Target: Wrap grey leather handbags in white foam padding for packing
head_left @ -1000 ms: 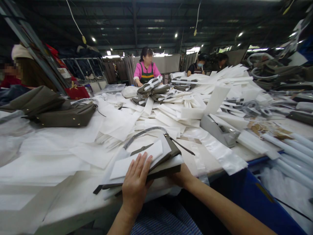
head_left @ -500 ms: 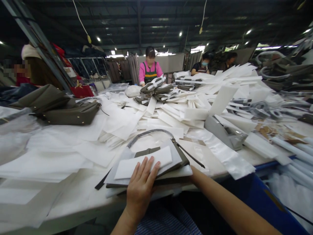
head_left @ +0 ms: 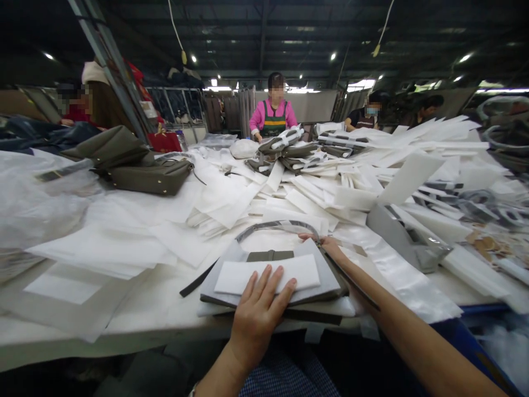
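Observation:
An olive bag (head_left: 270,255) lies flat at the table's front edge, with grey-white sheeting over it and a white foam piece (head_left: 248,275) on top. My left hand (head_left: 262,303) rests flat on the foam, fingers spread. At the bag's upper right corner, my right hand (head_left: 326,242) is at the base of the wrapped handle (head_left: 275,225), its fingers pinched round it and partly hidden. The handle arches away behind the bag. Dark straps stick out at both sides.
White foam sheets (head_left: 223,204) are heaped across the table (head_left: 136,325). Another olive bag (head_left: 152,176) lies at back left, a grey wrapped bag (head_left: 397,231) at right. A person in pink (head_left: 275,116) is across the table; other people are farther back.
My right hand has moved from the bag's lower right side to the handle base. My left hand stays on the foam. The view has turned left.

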The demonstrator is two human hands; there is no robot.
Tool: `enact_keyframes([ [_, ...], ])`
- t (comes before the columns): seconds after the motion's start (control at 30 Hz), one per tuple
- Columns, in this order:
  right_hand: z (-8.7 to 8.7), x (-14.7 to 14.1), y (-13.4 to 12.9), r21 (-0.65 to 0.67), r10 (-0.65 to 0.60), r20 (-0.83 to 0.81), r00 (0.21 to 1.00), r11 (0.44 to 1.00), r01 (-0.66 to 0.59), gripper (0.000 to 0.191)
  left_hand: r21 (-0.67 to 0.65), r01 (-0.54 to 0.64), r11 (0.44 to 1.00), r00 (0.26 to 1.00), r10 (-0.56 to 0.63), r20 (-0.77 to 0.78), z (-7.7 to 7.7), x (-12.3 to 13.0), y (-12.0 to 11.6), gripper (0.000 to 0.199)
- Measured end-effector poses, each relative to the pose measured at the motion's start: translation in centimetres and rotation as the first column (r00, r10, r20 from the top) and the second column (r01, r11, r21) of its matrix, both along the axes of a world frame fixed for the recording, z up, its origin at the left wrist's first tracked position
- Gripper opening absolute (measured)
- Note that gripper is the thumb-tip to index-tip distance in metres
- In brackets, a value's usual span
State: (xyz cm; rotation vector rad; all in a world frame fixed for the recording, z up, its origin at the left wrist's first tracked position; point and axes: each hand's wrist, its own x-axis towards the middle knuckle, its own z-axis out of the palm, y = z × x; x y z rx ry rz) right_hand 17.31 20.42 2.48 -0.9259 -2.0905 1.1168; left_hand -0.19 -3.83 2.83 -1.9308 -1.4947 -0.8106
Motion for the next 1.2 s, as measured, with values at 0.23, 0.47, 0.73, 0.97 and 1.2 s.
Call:
enact_keyframes([
  [0.23,3.8,4.8,-0.2,-0.017,-0.247,-0.014,0.969,0.969,0.247,0.035,-0.042,-0.024,0.999,0.999,0.023,-0.039,-1.9,1.2,0.3,0.042],
  [0.47,6.5,4.8,-10.3,0.528,0.215,0.436,0.874,0.726,-0.442,0.063,-0.077,-0.08,0.994,0.995,0.075,-0.063,-2.5,1.5,1.6,0.044],
  [0.73,1.4,5.6,-12.1,0.645,0.136,0.425,0.895,0.648,-0.405,0.055,-0.154,-0.089,0.984,0.989,0.069,-0.131,-2.6,2.5,0.4,0.043],
  [0.97,6.6,0.1,-4.8,0.452,-0.023,0.425,0.905,0.871,-0.19,0.028,-0.176,-0.114,0.978,0.98,0.081,-0.181,-2.2,2.7,0.4,0.041],
  [1.2,4.3,-7.6,3.6,0.527,-0.291,0.456,0.841,0.85,0.008,0.038,-0.067,-0.14,0.988,0.975,0.126,-0.181,-3.5,2.7,0.7,0.041],
])
